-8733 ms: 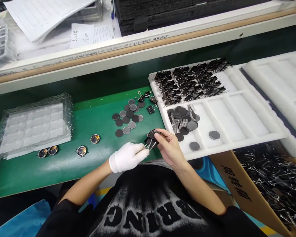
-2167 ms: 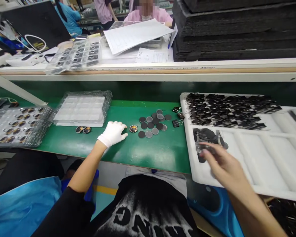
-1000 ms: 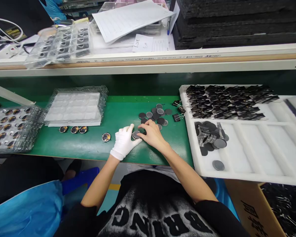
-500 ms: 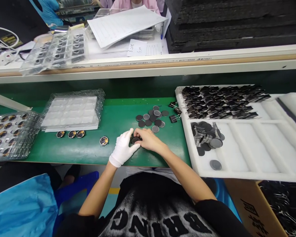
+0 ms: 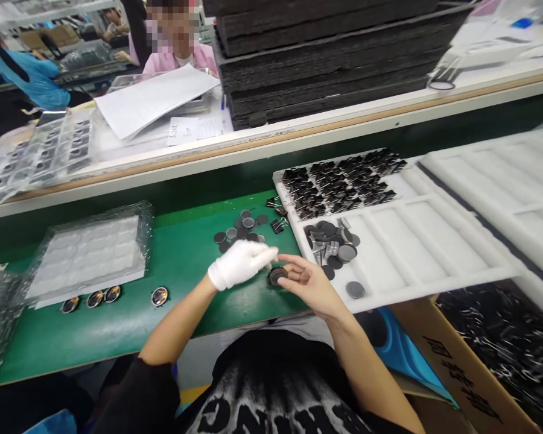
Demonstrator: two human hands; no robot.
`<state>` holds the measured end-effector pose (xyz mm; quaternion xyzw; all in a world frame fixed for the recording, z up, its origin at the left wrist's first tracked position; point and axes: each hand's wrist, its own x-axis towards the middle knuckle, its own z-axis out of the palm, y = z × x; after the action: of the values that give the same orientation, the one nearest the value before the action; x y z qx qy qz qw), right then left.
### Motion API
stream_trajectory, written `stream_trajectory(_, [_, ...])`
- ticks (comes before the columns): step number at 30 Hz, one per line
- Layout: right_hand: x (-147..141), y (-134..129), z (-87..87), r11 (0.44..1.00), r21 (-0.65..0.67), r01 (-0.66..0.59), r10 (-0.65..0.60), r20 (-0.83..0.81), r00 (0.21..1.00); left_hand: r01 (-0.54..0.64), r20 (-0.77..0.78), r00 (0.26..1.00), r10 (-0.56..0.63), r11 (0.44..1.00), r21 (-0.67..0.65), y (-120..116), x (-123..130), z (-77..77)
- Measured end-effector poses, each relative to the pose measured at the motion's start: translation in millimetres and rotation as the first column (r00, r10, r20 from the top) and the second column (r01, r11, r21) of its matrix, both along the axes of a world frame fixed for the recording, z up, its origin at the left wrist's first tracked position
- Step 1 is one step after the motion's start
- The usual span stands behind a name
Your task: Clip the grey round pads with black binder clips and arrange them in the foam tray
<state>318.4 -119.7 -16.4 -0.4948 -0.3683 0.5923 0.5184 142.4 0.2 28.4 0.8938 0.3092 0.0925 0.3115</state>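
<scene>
Right hand (image 5: 310, 284) pinches a dark round piece (image 5: 277, 276) between thumb and fingers, over the green table (image 5: 122, 325). Left hand (image 5: 241, 265) (white glove) has fingertips bunched just beside; can't tell if they grip anything. Loose discs (image 5: 248, 223) lie beyond it, binder clips (image 5: 332, 187) crowd the white tray (image 5: 391, 241).

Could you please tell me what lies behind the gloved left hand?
Loose grey and black discs lie on the green table beyond the gloved left hand. The hand hides part of that spot, so anything covered there cannot be seen.
</scene>
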Motion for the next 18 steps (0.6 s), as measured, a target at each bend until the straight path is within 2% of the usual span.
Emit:
stream_trajectory(2, [11, -4, -1.5, 0.987, -0.044, 0.154, -0.158, -0.116, 0.981, -0.063, -0.041, 0.997, 0.072, 0.977, 0.205, 26, 33, -1.0])
stream_trajectory(4, [17, -6, -1.4, 0.968, -0.072, 0.241, -0.251, -0.192, 0.949, -0.057, -0.17, 0.977, 0.133, 0.919, 0.39, 48, 65, -6.1])
stream_trajectory(6, [22, -8, -0.3, 0.957, -0.092, 0.274, -0.288, -0.243, 0.926, -0.014, -0.274, 0.95, 0.151, 0.896, 0.445, 64, 90, -14.3])
stream_trajectory(9, [27, -11, 1.3, 0.947, -0.114, 0.3, -0.32, -0.293, 0.901, 0.02, -0.33, 0.935, 0.13, 0.909, 0.416, 77, 105, -26.5])
stream_trajectory(11, [30, -14, 1.0, 0.942, -0.114, 0.314, -0.334, -0.314, 0.889, 0.025, -0.334, 0.935, 0.115, 0.921, 0.389, 80, 103, -30.1])
stream_trajectory(14, [30, -14, -1.1, 0.949, -0.069, 0.308, -0.314, -0.294, 0.903, -0.014, -0.307, 0.942, 0.136, 0.929, 0.37, 72, 90, -25.0])
stream_trajectory(16, [28, -10, -1.5, 0.955, -0.003, 0.296, -0.289, -0.232, 0.929, -0.108, -0.231, 0.954, 0.192, 0.937, 0.334, 56, 78, -17.0])
stream_trajectory(18, [23, -3, 0.0, 0.957, 0.068, 0.284, -0.27, -0.164, 0.949, -0.253, -0.075, 0.96, 0.268, 0.953, 0.17, 33, 66, -8.8])
